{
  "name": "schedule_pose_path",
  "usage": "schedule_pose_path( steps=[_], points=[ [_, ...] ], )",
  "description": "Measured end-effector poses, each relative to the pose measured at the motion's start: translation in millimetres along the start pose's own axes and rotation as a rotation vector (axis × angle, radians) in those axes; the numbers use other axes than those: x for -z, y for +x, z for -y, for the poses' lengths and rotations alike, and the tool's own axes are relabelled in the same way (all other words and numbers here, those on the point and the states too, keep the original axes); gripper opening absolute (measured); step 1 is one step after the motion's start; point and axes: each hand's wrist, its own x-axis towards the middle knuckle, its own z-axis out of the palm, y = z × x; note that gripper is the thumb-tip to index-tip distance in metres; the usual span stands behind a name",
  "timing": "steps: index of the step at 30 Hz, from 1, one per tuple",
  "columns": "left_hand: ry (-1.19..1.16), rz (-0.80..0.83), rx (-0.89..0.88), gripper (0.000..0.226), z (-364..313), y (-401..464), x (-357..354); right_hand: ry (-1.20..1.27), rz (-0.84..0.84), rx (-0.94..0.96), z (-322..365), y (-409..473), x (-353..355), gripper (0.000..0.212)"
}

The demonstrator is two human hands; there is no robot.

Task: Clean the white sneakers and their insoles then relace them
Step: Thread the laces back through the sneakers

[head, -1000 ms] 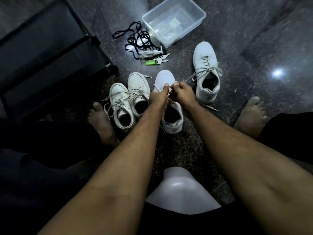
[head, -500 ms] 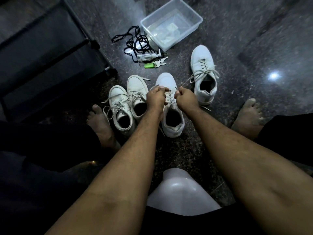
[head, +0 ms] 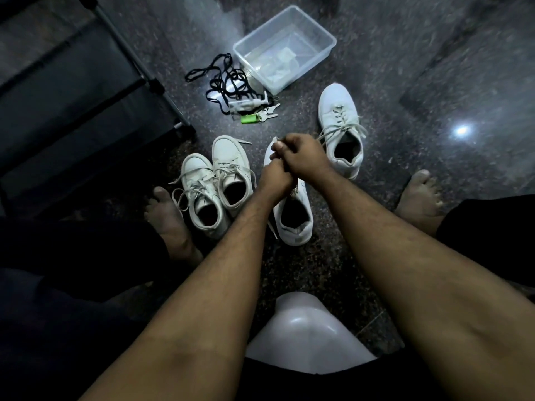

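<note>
Several white sneakers stand on the dark stone floor. The middle sneaker (head: 292,221) lies under both hands, its tongue area hidden by them. My left hand (head: 273,178) is closed on its white lace low over the shoe. My right hand (head: 301,153) crosses above the left, pinching a lace end (head: 276,140) near the toe. A laced pair (head: 215,186) sits to the left. Another laced sneaker (head: 341,125) lies to the right.
A clear plastic tub (head: 285,47) stands at the back. Black laces (head: 225,79), a small bottle (head: 246,105) and keys with a green tag (head: 252,118) lie before it. A dark rack (head: 72,91) is left. My bare feet (head: 170,221) flank the shoes. A white stool (head: 304,334) is below.
My hands were side by side on the middle sneaker's lace. Now the right hand has crossed over the left and moved toward the toe, pulling a lace end across.
</note>
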Motion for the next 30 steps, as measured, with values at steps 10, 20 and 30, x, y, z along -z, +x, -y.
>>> schedule_pose_path(
  steps=[10, 20, 30],
  points=[
    [-0.468, 0.118, 0.374, 0.03, 3, 17, 31, -0.088, 0.099, 0.154, -14, -18, 8, 0.027],
    [-0.125, 0.293, 0.277, 0.031, -20, 11, 45, -0.692, 0.009, 0.226, -2, -29, 17, 0.017],
    [-0.091, -0.025, -0.139, 0.032, 15, 9, 26, -0.941, -0.057, 0.277, 13, -22, 21, 0.024]
  ],
)
